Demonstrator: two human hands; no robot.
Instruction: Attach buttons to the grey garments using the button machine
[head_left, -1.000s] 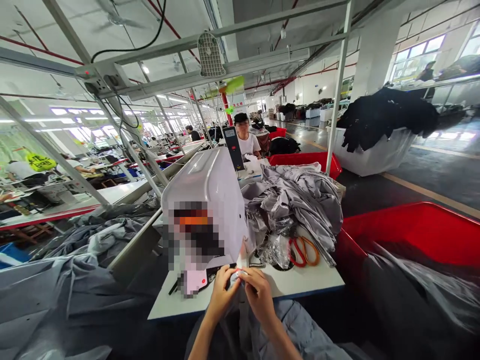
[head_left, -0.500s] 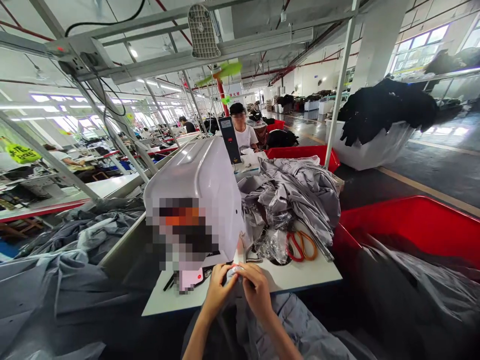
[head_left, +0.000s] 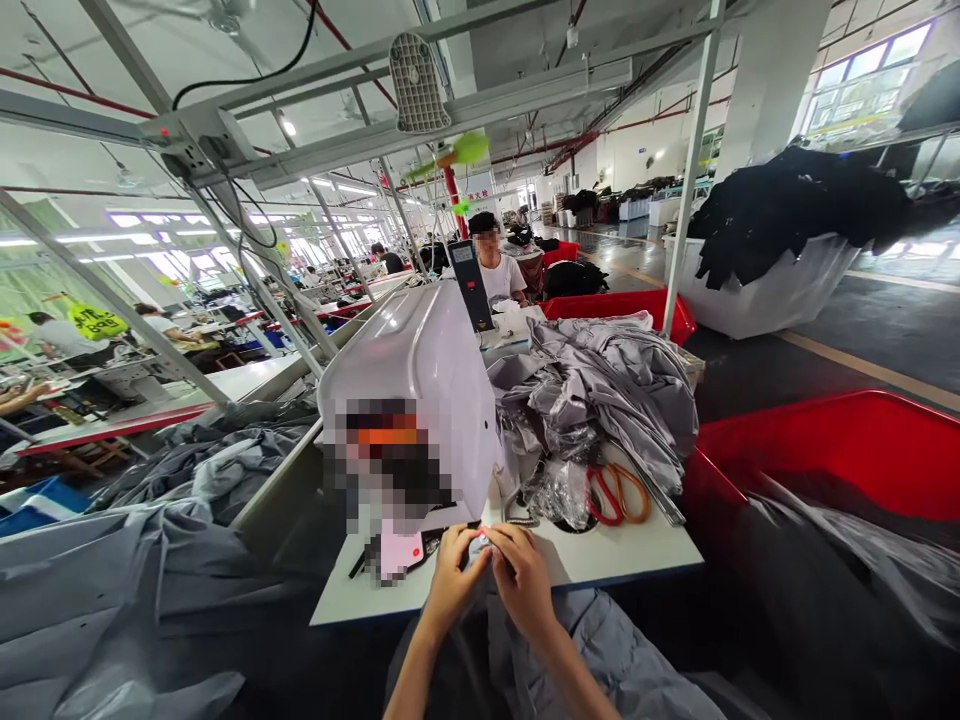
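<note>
The left hand (head_left: 452, 570) and right hand (head_left: 520, 572) pinch grey cloth (head_left: 478, 547) between thumbs and fingers, their fingertips close together above the table (head_left: 626, 562), just before the machine (head_left: 457, 390). Below the fingers, more cloth spreads past the table's near edge.

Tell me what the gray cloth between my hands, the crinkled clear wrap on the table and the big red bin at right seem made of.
Gray cloth: fabric, perhaps synthetic, fairly matte; it bunches softly, though its weave is too small to tell. Clear wrap: likely thin plastic film, shiny, with crinkles and bright glints. Red bin: probably molded plastic, smooth and semi-glossy, given its rounded rim.
</note>
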